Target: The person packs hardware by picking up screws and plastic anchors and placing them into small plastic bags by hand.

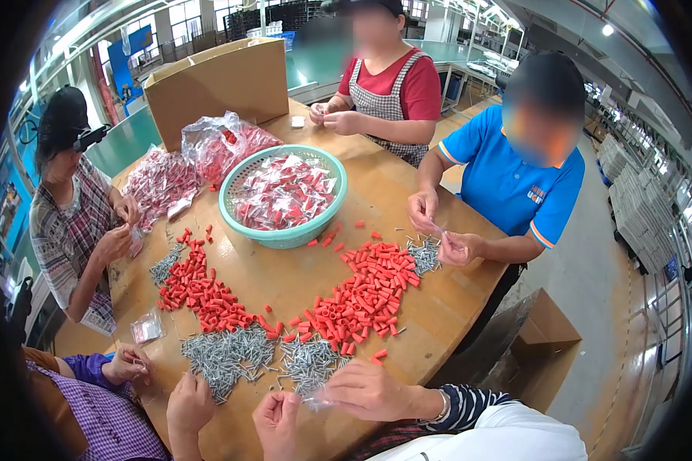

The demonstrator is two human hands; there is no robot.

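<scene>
My left hand is at the bottom middle, fingers curled and thumb against them. Whatever it may grip is hidden. Beside it, my right hand pinches a small clear plastic bag; the bag's contents cannot be made out. Just beyond my hands lies a pile of grey screws. Past these spreads a heap of red plastic plugs, hollow and tube-like. More screws and red plugs form piles to the left.
A teal basket holds filled bags on the wooden table. Packets, a stuffed plastic bag and a cardboard box lie beyond. Co-workers sit around; one's hand is left of mine. An open carton stands right.
</scene>
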